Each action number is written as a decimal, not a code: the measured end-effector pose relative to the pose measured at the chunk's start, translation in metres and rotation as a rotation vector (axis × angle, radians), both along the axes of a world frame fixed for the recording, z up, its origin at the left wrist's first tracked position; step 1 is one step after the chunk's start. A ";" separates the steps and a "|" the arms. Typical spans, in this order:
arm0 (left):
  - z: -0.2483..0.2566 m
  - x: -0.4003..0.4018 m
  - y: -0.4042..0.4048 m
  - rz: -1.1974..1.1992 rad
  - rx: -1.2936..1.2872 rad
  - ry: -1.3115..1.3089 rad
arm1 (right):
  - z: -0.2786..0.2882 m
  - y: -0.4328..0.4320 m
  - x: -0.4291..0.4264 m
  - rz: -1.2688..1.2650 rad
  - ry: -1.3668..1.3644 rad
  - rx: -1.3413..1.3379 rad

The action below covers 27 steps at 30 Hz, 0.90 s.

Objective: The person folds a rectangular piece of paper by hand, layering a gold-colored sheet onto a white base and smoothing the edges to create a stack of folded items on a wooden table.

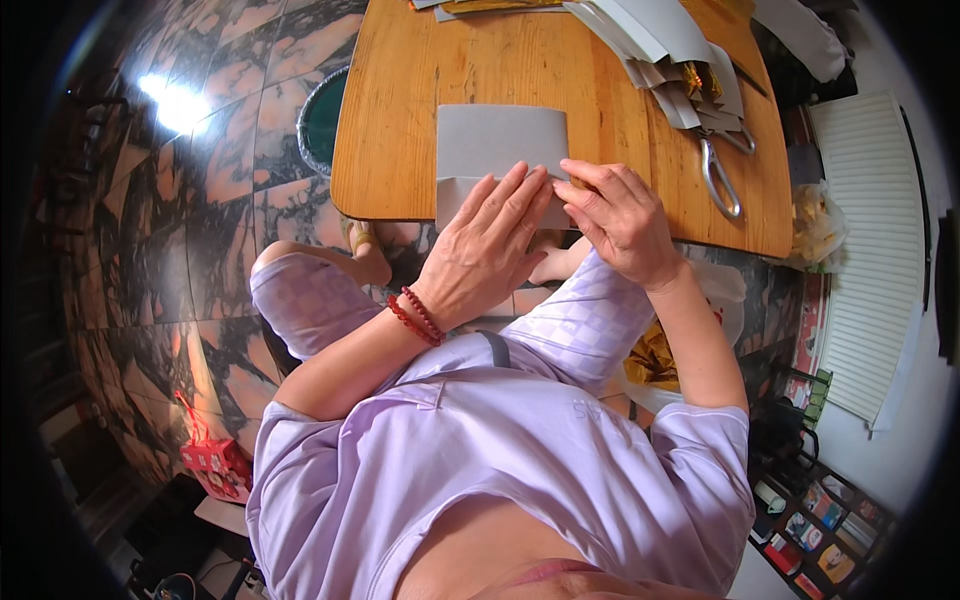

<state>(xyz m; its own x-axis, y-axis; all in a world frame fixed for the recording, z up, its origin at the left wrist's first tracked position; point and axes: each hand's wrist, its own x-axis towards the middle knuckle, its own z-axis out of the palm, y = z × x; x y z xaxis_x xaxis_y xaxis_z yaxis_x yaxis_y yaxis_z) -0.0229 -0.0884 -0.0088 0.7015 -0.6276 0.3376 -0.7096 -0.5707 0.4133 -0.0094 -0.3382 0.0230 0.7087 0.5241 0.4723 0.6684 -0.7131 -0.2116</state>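
Observation:
A grey-white sheet of paper lies at the near edge of the wooden table. Its near part is folded up, and the crease runs across it under my fingers. My left hand rests flat on the folded part, palm down, fingers slightly apart, their tips at the crease. At the right end of that fold, my right hand pinches the paper's edge between thumb and fingertips. The left palm hides part of the flap, whose near side reaches the table edge.
Metal-handled scissors lie at the right, blades under a pile of grey-white papers with gold pieces. Left of the table stands a green bin. A plastic bag hangs by the right edge; gold-brown foil is below my right arm.

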 end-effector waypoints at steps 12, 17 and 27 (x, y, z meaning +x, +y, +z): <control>-0.013 -0.005 0.028 0.200 0.209 -0.171 | 0.000 0.005 -0.005 -0.016 0.027 0.077; -0.007 -0.001 0.058 0.242 0.193 -0.147 | -0.003 0.006 -0.009 -0.055 0.013 0.061; -0.023 0.001 0.063 0.218 0.124 -0.138 | -0.020 0.130 -0.036 -0.114 0.038 0.004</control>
<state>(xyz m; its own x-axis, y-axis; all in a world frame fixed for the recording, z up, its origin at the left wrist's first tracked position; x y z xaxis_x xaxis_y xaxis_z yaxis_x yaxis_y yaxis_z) -0.0220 -0.0259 -0.0323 0.7773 -0.5095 0.3690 -0.6092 -0.7562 0.2390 -0.0459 -0.2080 0.0028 0.7807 0.4374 0.4462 0.5747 -0.7830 -0.2380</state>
